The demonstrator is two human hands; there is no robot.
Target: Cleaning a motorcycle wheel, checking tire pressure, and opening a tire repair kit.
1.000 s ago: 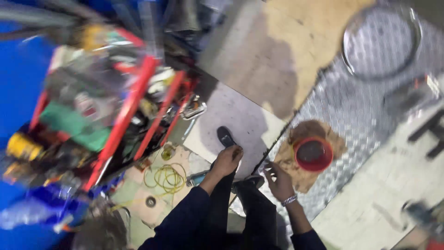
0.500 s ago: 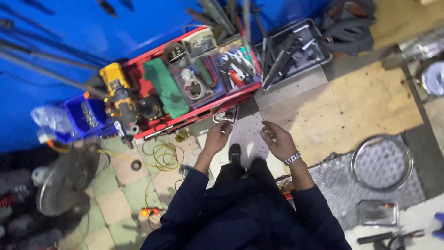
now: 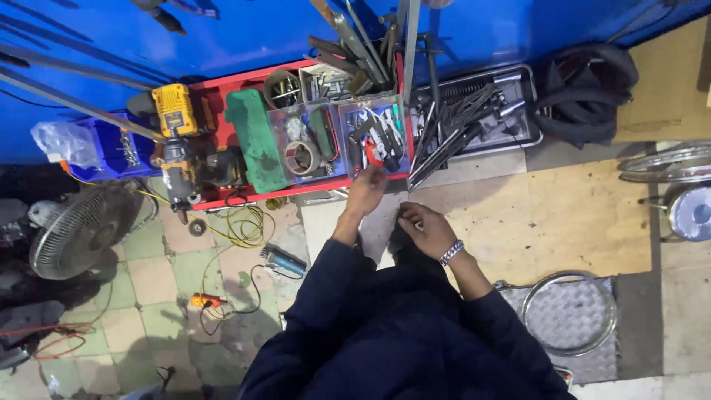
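Note:
My left hand (image 3: 366, 192) reaches forward to the front edge of a clear plastic box of hand tools (image 3: 376, 135) that sits in a red tool tray (image 3: 222, 96); its fingers are apart and hold nothing I can see. My right hand (image 3: 424, 229), with a metal watch at the wrist, hangs lower and to the right with the fingers curled loosely, nothing visible in it. Both arms wear dark blue sleeves. A second clear box holds a roll of tape (image 3: 302, 158). A yellow power drill (image 3: 175, 118) lies at the tray's left end.
A grey tray of long metal tools (image 3: 474, 111) and black tyres (image 3: 585, 92) lie to the right. A floor fan (image 3: 78, 230), yellow cable (image 3: 241, 222) and a small blue tool (image 3: 284, 261) lie left. Wheel rims (image 3: 570, 318) rest on checker plate.
The view has swung from the checker plate and red bowl to the red tool tray. My left hand has moved up to the clear tool box; the right hand has dropped lower.

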